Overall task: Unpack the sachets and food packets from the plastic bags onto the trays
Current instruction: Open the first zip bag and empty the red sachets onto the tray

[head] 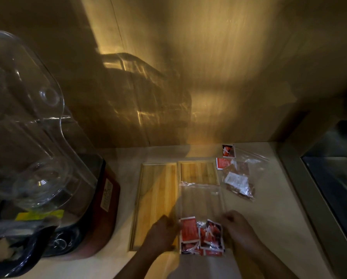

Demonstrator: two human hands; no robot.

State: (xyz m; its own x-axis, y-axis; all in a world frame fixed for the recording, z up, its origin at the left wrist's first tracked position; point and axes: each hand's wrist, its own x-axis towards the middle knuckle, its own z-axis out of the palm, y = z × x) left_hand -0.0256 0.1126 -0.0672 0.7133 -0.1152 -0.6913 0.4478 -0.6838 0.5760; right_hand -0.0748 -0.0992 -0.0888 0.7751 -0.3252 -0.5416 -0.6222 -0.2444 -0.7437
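Note:
A clear plastic bag (200, 200) lies over the right wooden tray (198, 170), with several red sachets (200, 236) bunched at its near end. My left hand (162, 234) grips the bag's left edge beside the sachets. On the right edge, my right hand (237, 228) holds the same bag. The left wooden tray (156, 198) is bare. A second clear bag (239, 178) with red and white packets lies to the right of the trays. One red sachet (228, 151) sits loose at the back, near another red sachet (222, 163).
A large blender with a clear jug (27, 121) and dark red base (100, 208) stands on the left. A wood-panel wall (188, 77) rises right behind the trays. A metal-framed glass unit (333, 178) borders the counter on the right.

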